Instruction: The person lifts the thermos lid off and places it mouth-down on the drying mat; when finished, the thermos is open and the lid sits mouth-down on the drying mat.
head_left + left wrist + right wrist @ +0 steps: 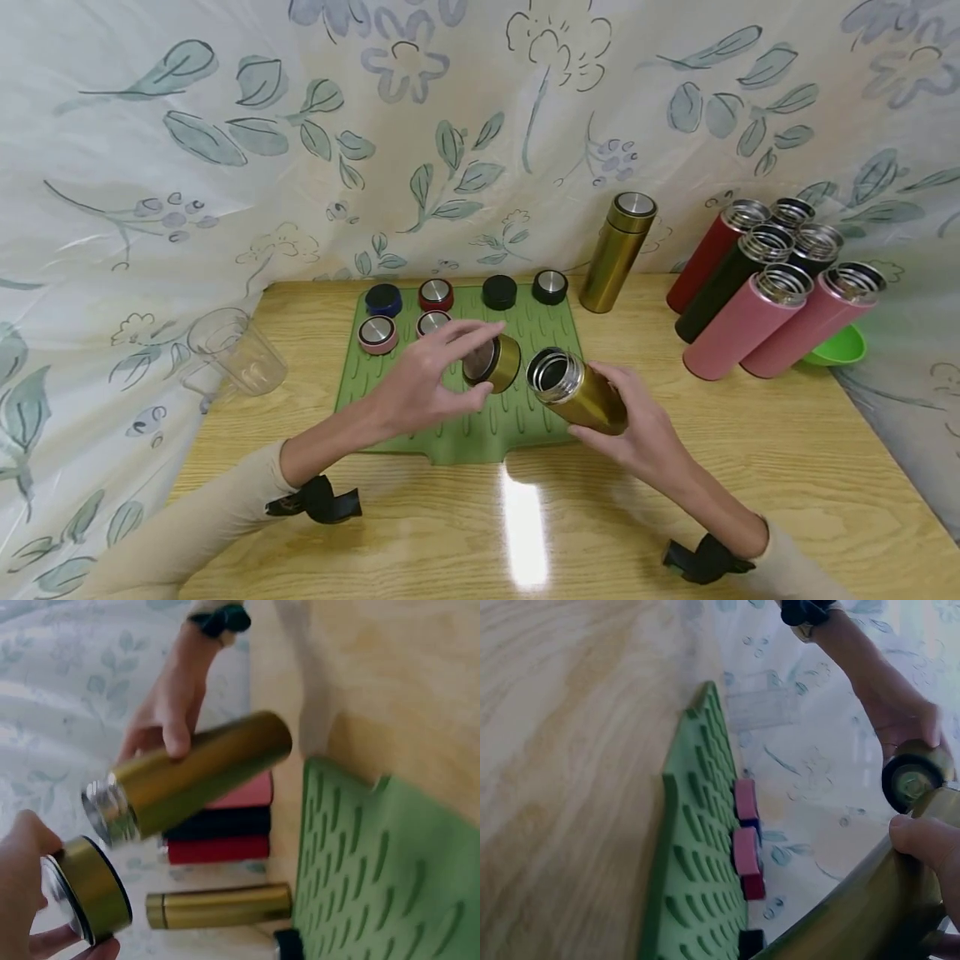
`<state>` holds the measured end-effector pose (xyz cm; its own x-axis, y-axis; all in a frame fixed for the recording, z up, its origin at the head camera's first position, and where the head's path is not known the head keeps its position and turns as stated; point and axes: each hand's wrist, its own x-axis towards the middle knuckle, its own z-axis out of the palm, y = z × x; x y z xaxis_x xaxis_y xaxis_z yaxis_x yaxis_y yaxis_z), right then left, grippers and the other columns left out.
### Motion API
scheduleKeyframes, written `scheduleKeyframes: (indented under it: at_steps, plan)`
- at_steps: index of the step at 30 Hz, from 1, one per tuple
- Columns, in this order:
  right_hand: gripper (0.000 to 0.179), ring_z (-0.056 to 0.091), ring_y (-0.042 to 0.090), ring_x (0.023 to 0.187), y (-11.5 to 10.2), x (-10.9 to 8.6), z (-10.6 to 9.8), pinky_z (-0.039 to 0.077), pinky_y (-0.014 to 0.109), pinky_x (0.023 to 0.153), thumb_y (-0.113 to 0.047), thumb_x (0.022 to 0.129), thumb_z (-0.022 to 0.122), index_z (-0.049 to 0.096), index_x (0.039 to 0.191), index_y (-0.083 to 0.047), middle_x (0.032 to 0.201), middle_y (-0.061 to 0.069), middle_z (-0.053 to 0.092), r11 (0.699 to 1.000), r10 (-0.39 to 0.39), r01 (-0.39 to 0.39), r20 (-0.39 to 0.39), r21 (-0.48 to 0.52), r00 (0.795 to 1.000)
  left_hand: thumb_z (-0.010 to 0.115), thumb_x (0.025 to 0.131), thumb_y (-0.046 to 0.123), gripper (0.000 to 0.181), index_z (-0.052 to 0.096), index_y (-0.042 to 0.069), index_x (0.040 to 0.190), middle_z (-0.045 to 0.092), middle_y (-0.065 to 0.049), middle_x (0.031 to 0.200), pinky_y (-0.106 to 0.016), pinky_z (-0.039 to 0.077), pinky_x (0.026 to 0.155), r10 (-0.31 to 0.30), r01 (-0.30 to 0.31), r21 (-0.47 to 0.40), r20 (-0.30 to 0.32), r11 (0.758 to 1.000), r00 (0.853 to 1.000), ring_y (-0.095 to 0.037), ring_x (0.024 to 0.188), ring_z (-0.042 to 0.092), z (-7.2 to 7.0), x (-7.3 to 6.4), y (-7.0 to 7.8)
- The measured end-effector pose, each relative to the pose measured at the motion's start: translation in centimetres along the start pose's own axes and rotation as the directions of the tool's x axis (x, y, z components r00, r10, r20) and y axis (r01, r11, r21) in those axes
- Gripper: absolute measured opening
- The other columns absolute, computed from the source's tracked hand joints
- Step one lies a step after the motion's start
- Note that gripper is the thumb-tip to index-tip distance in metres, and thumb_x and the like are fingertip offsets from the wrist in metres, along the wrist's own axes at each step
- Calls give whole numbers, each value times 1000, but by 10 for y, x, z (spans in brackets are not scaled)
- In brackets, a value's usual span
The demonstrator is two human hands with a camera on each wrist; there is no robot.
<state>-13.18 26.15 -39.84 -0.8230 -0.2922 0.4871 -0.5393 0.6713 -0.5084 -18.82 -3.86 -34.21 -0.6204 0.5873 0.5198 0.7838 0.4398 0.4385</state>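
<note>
My left hand (437, 372) grips a gold bottle lid (507, 363) between thumb and fingers, its open underside turned toward the bottle. In my right hand (632, 423) is a gold thermos bottle (592, 401), tilted so that its steel mouth points up and to the left. A small gap separates lid and bottle mouth in the left wrist view, where the lid (96, 889) sits just below the steel neck. Both are held above the green drying mat (480, 425). From the right wrist, the lid's round underside (913, 784) shows beside the bottle (870, 900).
Several lids, among them a blue one (383, 299) and a red one (436, 294), stand on the mat's far half. A capped gold thermos (618, 250) is behind it. Lidless bottles (746, 325) cluster at right by a green bowl (838, 346); a clear pitcher (238, 354) stands left.
</note>
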Motion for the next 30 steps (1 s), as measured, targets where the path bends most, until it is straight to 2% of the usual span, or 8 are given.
scheduleKeyframes:
  at_steps: [3, 5, 11, 15, 18, 22, 25, 30]
  plan:
    - [92, 51, 8, 111, 3, 0, -8, 45, 12, 89, -7, 56, 93, 48, 136, -3, 124, 13, 56, 1000, 10, -9, -36, 28, 999, 72, 79, 28, 60, 54, 11, 134, 61, -5, 129, -37, 53, 92, -22, 23, 35, -26, 999, 999, -18, 112, 59, 2, 9, -7]
    - [91, 49, 2, 114, 5, 1, -14, 42, 7, 92, -2, 55, 92, 48, 135, -2, 124, 11, 56, 998, 30, -25, -66, 66, 997, 72, 79, 30, 55, 56, 10, 128, 61, -6, 130, -37, 53, 90, -46, 47, 75, -14, 996, 999, -20, 113, 59, 5, 16, -14]
    - [97, 52, -5, 115, 11, 2, -36, 43, 4, 95, 19, 52, 85, 43, 138, 2, 129, -10, 51, 978, 94, -55, -186, 202, 978, 69, 83, 32, 46, 60, 14, 124, 63, -6, 128, -38, 53, 90, -146, 122, 192, 119, 974, 982, -24, 112, 59, 28, 43, -56]
    - [98, 57, -3, 109, 20, -5, -53, 45, 4, 90, 23, 51, 82, 43, 139, 2, 128, -15, 53, 973, 150, -90, -291, 211, 945, 72, 84, 31, 43, 61, 13, 122, 66, -6, 116, -37, 53, 84, -223, 190, 179, 187, 965, 957, -23, 101, 61, 52, 60, -91]
    - [94, 58, -3, 103, 31, -15, -67, 45, 4, 85, 21, 53, 82, 47, 138, -2, 125, -14, 55, 968, 227, -167, -371, 188, 900, 72, 86, 34, 45, 59, 13, 124, 65, -6, 114, -35, 53, 81, -277, 239, 165, 265, 957, 924, -20, 98, 61, 71, 67, -108]
    - [89, 57, -3, 96, 48, -31, -83, 44, 3, 79, 15, 58, 82, 50, 137, -11, 119, -17, 56, 931, 365, -323, -445, 170, 817, 70, 87, 39, 47, 58, 14, 125, 63, -5, 117, -31, 53, 78, -320, 266, 193, 359, 945, 877, -19, 98, 61, 91, 67, -119]
    - [87, 55, -3, 95, 60, -39, -93, 43, 3, 78, 11, 63, 82, 48, 139, -15, 116, -19, 55, 892, 447, -416, -477, 176, 757, 71, 87, 38, 46, 58, 14, 124, 62, -5, 116, -31, 53, 76, -334, 279, 197, 369, 940, 867, -19, 96, 61, 98, 66, -122]
    - [80, 52, -1, 96, 78, -44, -111, 42, 4, 78, 4, 71, 79, 45, 139, -18, 116, -16, 52, 830, 547, -508, -511, 228, 663, 71, 87, 38, 45, 58, 15, 124, 61, -5, 117, -32, 53, 75, -335, 280, 197, 361, 940, 870, -19, 96, 61, 101, 68, -126]
